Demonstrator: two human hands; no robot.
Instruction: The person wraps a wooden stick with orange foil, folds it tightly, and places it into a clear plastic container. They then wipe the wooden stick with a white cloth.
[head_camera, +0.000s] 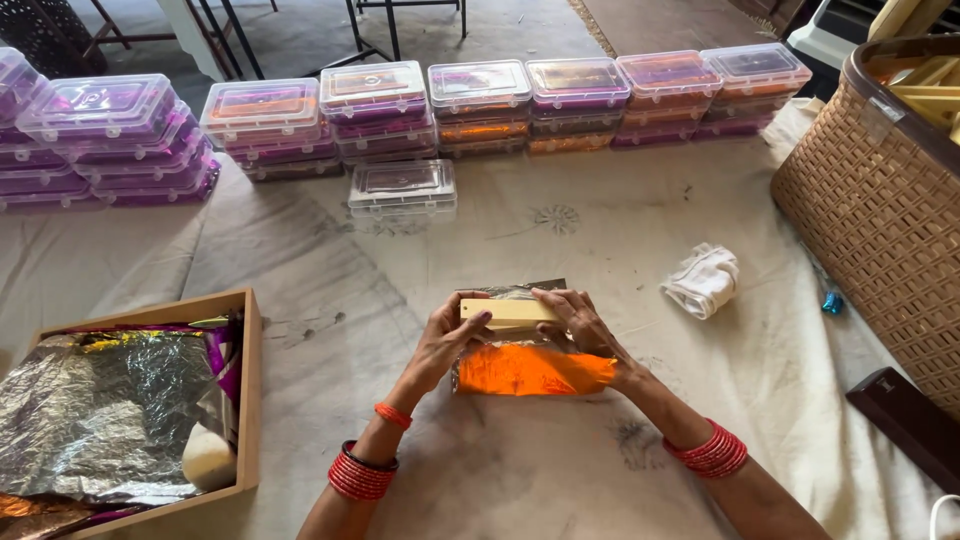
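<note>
My left hand (443, 343) and my right hand (583, 325) both grip a pale rectangular bar (505, 312), one at each end, over a cloth-covered floor. Under the bar lies a foil sheet, its near part shiny orange (530, 370) and its far edge silver (520, 291). Red bangles ring both wrists. The bar rests across the upper part of the foil sheet.
A wooden tray (248, 390) at the left holds crumpled silver and purple foil sheets and a pale lump. Stacked clear plastic boxes (480, 100) line the far side; one lone box (402, 188) stands in front. A white cloth (703, 280), a woven basket (880, 210) and a dark box (905, 420) lie right.
</note>
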